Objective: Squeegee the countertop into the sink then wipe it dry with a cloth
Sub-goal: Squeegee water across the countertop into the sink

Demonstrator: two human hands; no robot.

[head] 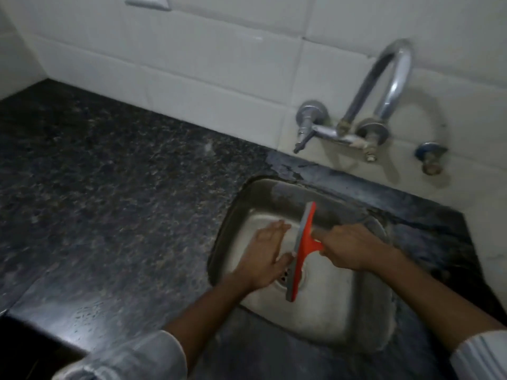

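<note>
Over the sink (pixel 365 319), the right hand (pixel 354 246) fingers grip the squeegee (pixel 301 248); the left hand (pixel 267 255) is spread flat beside its blade, so drips could flick onto the worktop (pixel 109 187).

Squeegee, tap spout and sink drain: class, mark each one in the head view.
squeegee (pixel 303 244), head view, on the orange blade holder.
tap spout (pixel 395 78), head view, on the curved chrome pipe.
sink drain (pixel 282 277), head view, on the strainer left of the blade.

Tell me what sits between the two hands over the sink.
In the head view, the orange squeegee lies between them: the right hand grips its handle, and the open left hand is flat beside its grey blade, above the sink drain.
</note>
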